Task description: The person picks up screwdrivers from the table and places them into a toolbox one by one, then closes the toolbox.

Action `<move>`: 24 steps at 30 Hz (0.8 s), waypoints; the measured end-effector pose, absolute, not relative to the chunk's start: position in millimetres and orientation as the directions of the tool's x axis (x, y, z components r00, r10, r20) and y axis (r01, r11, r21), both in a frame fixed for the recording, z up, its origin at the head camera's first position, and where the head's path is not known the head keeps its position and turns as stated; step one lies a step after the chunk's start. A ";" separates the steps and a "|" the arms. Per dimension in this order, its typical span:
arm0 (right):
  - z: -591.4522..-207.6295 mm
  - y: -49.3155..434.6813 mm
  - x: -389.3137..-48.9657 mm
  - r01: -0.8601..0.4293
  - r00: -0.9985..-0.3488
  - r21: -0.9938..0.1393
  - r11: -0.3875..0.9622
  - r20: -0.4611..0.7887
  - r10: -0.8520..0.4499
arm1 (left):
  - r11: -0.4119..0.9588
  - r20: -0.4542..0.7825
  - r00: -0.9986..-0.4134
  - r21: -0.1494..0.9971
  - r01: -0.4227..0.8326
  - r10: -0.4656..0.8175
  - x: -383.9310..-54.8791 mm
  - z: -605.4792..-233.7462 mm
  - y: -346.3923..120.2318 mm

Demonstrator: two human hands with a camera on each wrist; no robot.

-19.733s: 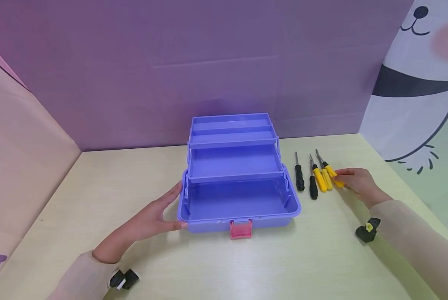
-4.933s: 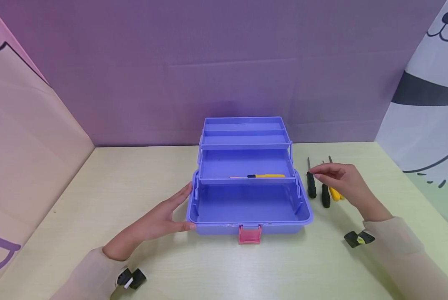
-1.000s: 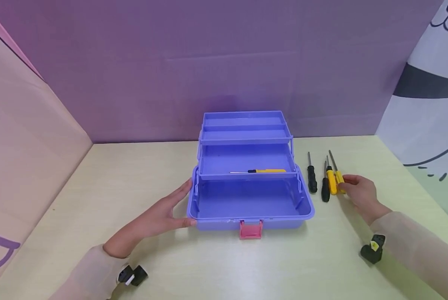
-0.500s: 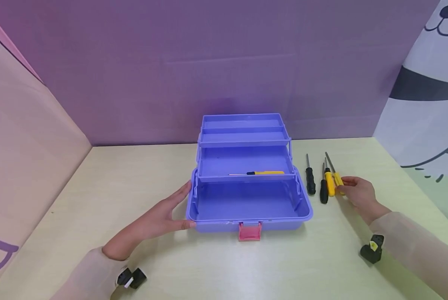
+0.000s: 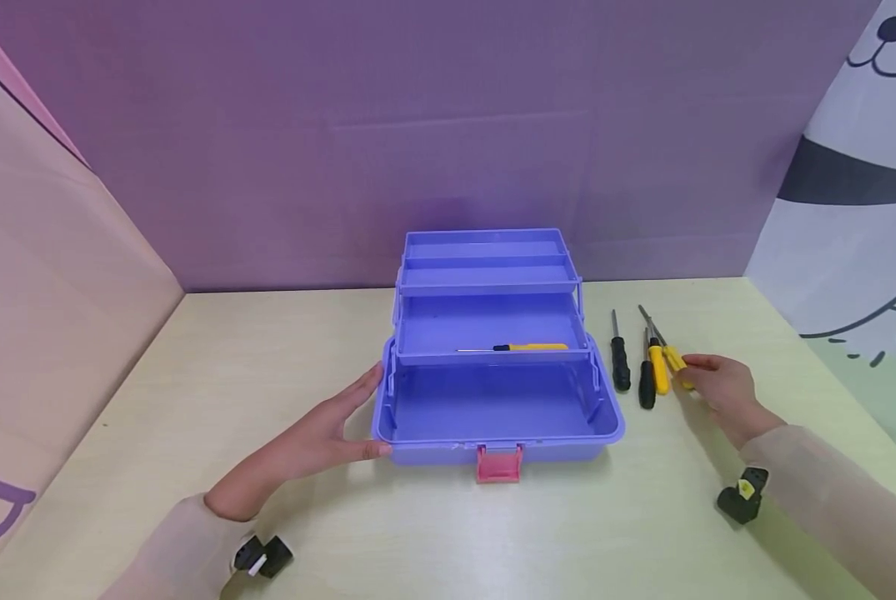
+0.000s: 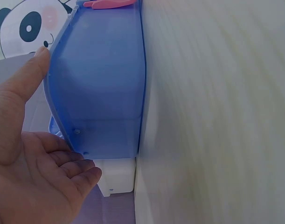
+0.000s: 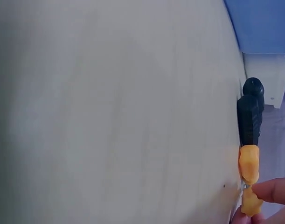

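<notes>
My left hand (image 5: 320, 437) rests against the left side of a blue-purple toolbox (image 5: 496, 452), thumb and fingers spread and touching its rim. In the left wrist view the thumb touches the box's edge. My right hand (image 5: 725, 392) pinches the handle of a yellow screwdriver (image 5: 675, 361) lying at the right of a small group. In the right wrist view thumb and finger hold the yellow handle (image 7: 250, 201). Beside it lie another yellow screwdriver (image 5: 658, 371) and two black screwdrivers (image 5: 647, 386). A yellow-handled screwdriver (image 5: 538, 346) lies in the toolbox's middle tray.
The toolbox stands open with stepped trays (image 5: 488, 271) and a pink latch (image 5: 498, 465) at its front. A purple backdrop (image 5: 417, 142) rises behind the light wooden table (image 5: 448, 542); printed panels flank both sides.
Since the oldest frame a yellow-handled screwdriver has gone from the table into the middle tray. My right hand moved onto another yellow screwdriver, whose tip has just swung left. The left hand stays.
</notes>
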State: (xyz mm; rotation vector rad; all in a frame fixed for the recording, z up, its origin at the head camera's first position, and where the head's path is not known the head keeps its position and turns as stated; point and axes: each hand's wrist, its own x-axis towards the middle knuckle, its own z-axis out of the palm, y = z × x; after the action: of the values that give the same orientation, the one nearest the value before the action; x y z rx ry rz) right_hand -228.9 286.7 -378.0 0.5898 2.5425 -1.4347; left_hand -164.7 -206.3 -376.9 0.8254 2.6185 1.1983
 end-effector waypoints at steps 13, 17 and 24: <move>-381.4 290.4 -232.0 0.426 -0.901 -0.822 0.379 -0.347 0.262 | 0.537 0.103 -0.840 0.726 0.430 0.533 -164.3 -375.2 -208.1; -381.9 291.5 -231.2 0.441 -0.891 -0.831 0.339 -0.360 0.276 | 0.528 0.102 -0.837 0.733 0.429 0.538 -165.0 -375.7 -207.7; -382.4 293.2 -231.4 0.460 -0.870 -0.852 0.250 -0.375 0.320 | 0.523 0.099 -0.832 0.736 0.430 0.546 -164.2 -376.4 -206.1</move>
State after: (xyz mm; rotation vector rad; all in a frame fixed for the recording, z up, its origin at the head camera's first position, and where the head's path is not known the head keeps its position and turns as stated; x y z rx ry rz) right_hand -231.4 293.2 -382.4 0.7477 2.3824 -1.6935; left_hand -164.2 -206.1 -376.4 0.8437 2.6127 1.2009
